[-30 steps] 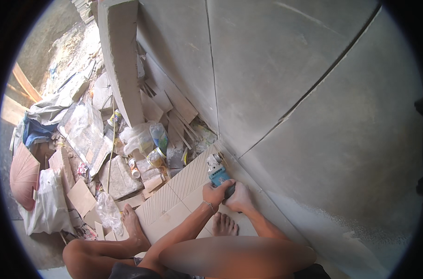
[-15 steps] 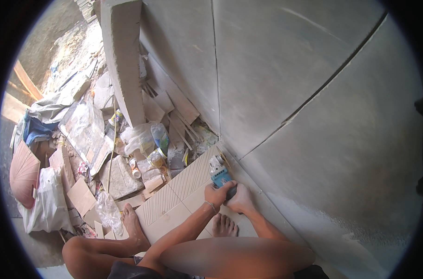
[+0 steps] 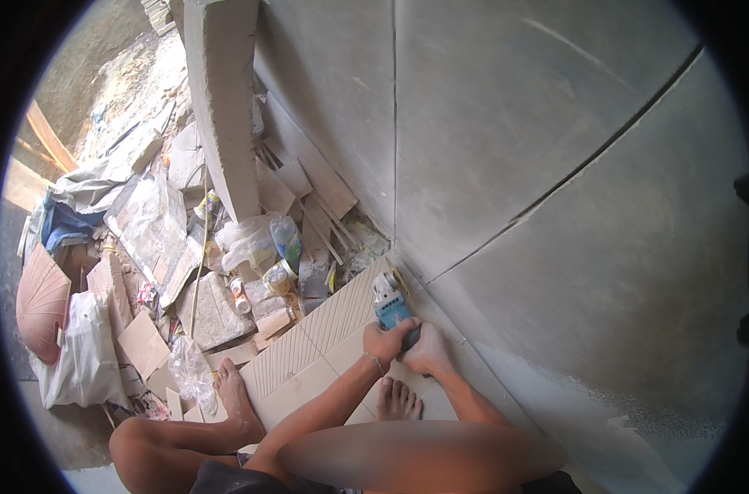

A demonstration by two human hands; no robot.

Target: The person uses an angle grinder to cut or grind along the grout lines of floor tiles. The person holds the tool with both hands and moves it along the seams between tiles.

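Observation:
Both my hands are closed round a blue angle grinder [image 3: 393, 310] with a silver-grey head. My left hand [image 3: 384, 342] grips the body from the left side, a bracelet at its wrist. Around the dark rear part of the tool is my right hand [image 3: 428, 351], dusty and pale. The grinder's head lies over the far right end of a beige tile [image 3: 284, 362], close to the foot of the wall. Rows of slanted grooves run along the tile's far edge. The disc itself is hard to make out.
Smooth grey wall panels [image 3: 547, 107] rise on the right, with dark joints. A concrete post [image 3: 218, 107] stands beyond the tile. Rubble, broken tiles, cups and plastic bags [image 3: 247, 243] cover the floor at left, near a white sack [image 3: 86, 354]. My bare foot [image 3: 397, 401] rests on the tile.
The view has shifted slightly. My hands keep the same grip, and the grinder stays at nearly the same spot by the tile's far right end.

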